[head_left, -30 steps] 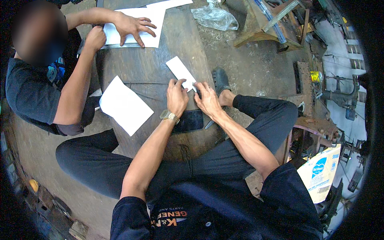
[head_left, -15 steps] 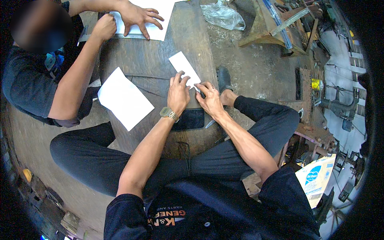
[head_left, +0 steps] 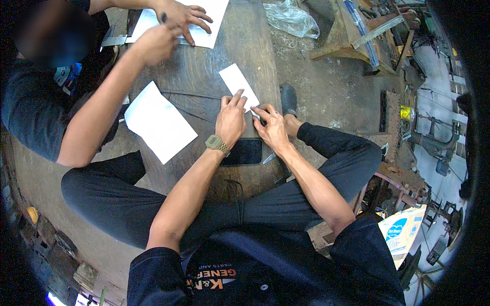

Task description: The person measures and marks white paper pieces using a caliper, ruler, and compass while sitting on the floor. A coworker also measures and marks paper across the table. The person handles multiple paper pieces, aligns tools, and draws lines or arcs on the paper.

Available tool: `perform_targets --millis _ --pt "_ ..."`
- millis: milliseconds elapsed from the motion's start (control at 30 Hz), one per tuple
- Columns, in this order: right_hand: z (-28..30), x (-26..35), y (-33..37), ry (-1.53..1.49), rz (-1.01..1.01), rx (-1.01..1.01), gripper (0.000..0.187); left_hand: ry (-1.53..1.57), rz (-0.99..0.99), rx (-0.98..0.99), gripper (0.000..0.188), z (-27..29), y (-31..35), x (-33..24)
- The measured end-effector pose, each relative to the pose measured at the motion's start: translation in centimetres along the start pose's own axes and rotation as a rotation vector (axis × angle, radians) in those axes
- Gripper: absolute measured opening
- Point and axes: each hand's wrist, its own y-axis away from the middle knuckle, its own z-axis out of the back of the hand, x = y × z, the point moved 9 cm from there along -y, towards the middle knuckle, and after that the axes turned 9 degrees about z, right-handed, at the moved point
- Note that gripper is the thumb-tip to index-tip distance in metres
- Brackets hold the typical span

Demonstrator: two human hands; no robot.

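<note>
A narrow white strip of paper (head_left: pixel 236 80), probably folded, lies aslant on a wooden board. My left hand (head_left: pixel 231 122) rests over its lower left part, fingers stretched out and pressing down. At the lower right corner, my right hand (head_left: pixel 271 128) pinches the paper's edge between bent fingers and thumb. Something small and dark shows in the gap under those fingers, too hidden to name. Just below my hands lies a black phone (head_left: pixel 244 152), with a thin pointed light-coloured thing (head_left: pixel 269 157) beside it. To the left rests a larger creased white sheet (head_left: pixel 159 125).
At the upper left a co-worker's hands (head_left: pixel 176 30) are over white paper and a metal ruler (head_left: pixel 115 41). A clear plastic bag (head_left: pixel 292 19) lies on the floor beyond the wooden board (head_left: pixel 250 46). A wooden stand with metal bars (head_left: pixel 360 35) is at the upper right.
The co-worker's nearer hand has lifted off the ruler and moved right, toward the other hand. My left fingers have straightened on the strip; my right hand stays at its corner.
</note>
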Motion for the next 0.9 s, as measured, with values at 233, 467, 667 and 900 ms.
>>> perform_targets --millis 233,467,667,900 --pt "-0.4 -0.6 0.2 -0.018 -0.064 0.054 0.031 -0.012 -0.021 -0.007 0.031 0.0 -0.1 0.1" --pt "-0.2 -0.4 0.1 -0.019 -0.063 0.048 0.031 0.018 -0.015 0.004 0.032 0.0 0.2 0.5" --pt "0.0 -0.4 -0.1 -0.042 -0.080 0.057 0.031 -0.064 -0.037 0.025 0.036 -0.1 0.3 0.1" --pt "-0.2 -1.1 -0.4 -0.079 -0.125 0.087 0.027 -0.338 -0.053 0.140 0.048 -0.2 0.5 -0.8"
